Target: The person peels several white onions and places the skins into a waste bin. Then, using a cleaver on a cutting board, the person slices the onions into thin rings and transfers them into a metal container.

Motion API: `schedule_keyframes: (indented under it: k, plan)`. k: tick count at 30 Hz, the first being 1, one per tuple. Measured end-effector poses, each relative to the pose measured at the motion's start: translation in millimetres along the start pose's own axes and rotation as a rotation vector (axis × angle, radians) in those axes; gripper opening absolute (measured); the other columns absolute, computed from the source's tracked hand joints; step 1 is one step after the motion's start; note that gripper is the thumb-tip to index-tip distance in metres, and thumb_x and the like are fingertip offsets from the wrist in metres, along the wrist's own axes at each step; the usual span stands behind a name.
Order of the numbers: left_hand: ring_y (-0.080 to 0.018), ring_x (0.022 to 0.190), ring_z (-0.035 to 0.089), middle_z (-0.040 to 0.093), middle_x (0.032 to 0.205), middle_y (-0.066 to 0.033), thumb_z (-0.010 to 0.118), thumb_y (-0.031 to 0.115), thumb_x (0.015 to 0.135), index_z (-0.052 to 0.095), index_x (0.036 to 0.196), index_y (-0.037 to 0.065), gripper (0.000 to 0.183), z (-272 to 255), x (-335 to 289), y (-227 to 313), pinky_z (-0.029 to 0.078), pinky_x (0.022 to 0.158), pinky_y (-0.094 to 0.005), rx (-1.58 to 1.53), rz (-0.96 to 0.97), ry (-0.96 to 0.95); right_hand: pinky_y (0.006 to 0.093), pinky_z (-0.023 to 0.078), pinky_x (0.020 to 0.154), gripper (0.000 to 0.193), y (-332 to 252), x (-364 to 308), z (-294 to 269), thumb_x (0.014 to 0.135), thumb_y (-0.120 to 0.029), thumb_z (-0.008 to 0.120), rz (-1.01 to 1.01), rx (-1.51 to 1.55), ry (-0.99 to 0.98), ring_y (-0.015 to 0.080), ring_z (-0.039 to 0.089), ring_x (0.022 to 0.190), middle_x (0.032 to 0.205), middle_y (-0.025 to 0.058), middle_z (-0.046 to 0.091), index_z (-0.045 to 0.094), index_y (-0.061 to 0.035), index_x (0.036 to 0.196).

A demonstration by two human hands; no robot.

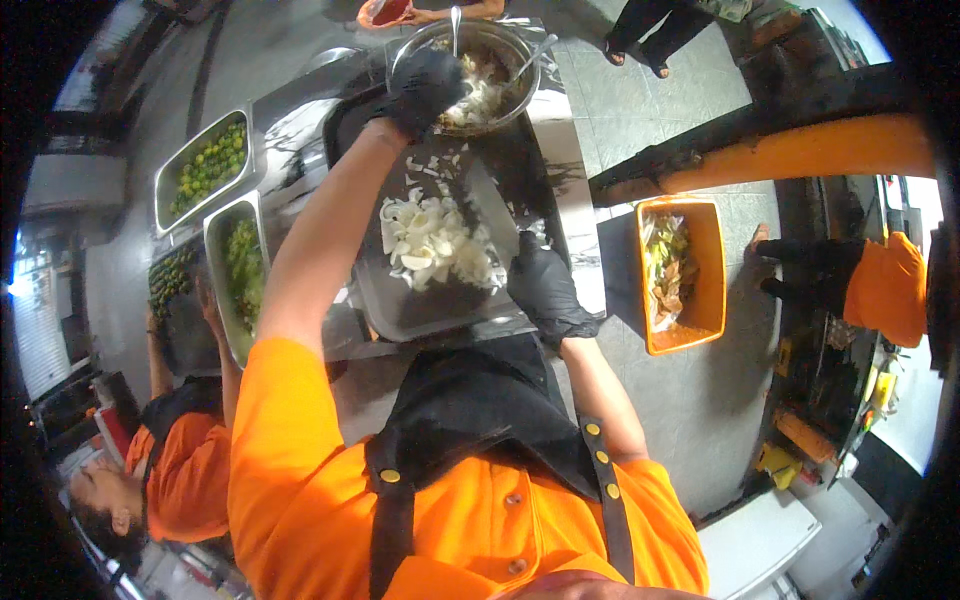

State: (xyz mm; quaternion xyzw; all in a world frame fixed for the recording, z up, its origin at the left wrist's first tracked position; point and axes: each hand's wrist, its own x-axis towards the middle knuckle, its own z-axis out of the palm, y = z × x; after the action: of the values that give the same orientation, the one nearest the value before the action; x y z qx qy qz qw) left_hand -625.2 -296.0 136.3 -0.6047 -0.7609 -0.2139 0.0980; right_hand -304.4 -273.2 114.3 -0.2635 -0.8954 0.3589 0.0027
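Note:
My left hand (427, 88), in a black glove, is over the left side of a metal bowl (531, 98). Its fingers are too dark to make out. White slices lie in the bowl among browner food, with two metal spoons (537, 55) standing in it. In my right hand (545, 285), also gloved in black, is the handle of a broad kitchen knife (490, 208). The blade rests beside a heap of cut white onion (425, 238) on a dark tray (395, 310). Smaller onion pieces are scattered between the heap and the bowl.
To the left stand metal pans of green limes (212, 168) and chopped greens (243, 262). A co-worker (185, 460) in orange works there. Right of the table is an orange bin (712, 290) holding scraps. Another person's hands (430, 14) are beyond the bowl.

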Motion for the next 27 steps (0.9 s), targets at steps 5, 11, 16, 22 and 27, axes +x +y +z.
schedule_keyframes:
  k: [5,11,16,22,27]
  plan:
    - [-0.0298,0.088,0.064,0.066,0.098,-0.0149,0.063,0.016,0.084,0.065,0.102,0.004,0.021,-27,-73,62,0.049,0.081,-0.0379,-0.633,-0.195,-0.099,0.0496,0.046,0.059,0.026,21,-13,-24,0.083,-0.008,0.053,0.157,0.082,0.003,0.0459,0.060,0.069,0.073,0.0283,0.060,0.049,0.0024,0.106]
    - [-0.0371,0.103,0.059,0.058,0.116,-0.0250,0.057,0.003,0.080,0.052,0.125,0.000,0.045,60,-123,139,0.048,0.090,-0.0423,-0.390,-0.184,-0.053,0.0494,0.047,0.059,0.020,20,2,-46,0.079,-0.002,0.054,0.090,0.044,0.047,0.0460,0.061,0.071,0.072,0.0274,0.060,0.047,0.0036,0.097]
    - [-0.0424,0.086,0.061,0.064,0.093,-0.0249,0.055,0.001,0.076,0.061,0.107,-0.002,0.031,58,-138,146,0.050,0.078,-0.0459,-0.377,-0.233,-0.135,0.0530,0.047,0.064,0.029,-3,13,-39,0.084,-0.007,0.051,0.083,0.023,-0.055,0.0503,0.059,0.079,0.080,0.0330,0.060,0.044,0.0033,0.110]
    - [-0.0406,0.083,0.062,0.063,0.089,-0.0250,0.052,0.004,0.080,0.063,0.096,-0.002,0.020,55,-147,150,0.049,0.074,-0.0466,-0.492,-0.419,-0.078,0.0538,0.048,0.063,0.035,-22,-4,-19,0.079,0.000,0.048,-0.046,-0.225,-0.072,0.0491,0.061,0.073,0.073,0.0319,0.059,0.040,0.0088,0.112]
    - [-0.0414,0.083,0.059,0.062,0.086,-0.0233,0.050,0.007,0.084,0.061,0.094,-0.001,0.016,43,-146,164,0.046,0.071,-0.0486,-0.687,-0.496,-0.017,0.0459,0.047,0.053,0.037,-16,5,24,0.076,0.001,0.051,-0.009,-0.151,0.165,0.0429,0.061,0.063,0.070,0.0257,0.061,0.042,0.0125,0.110]
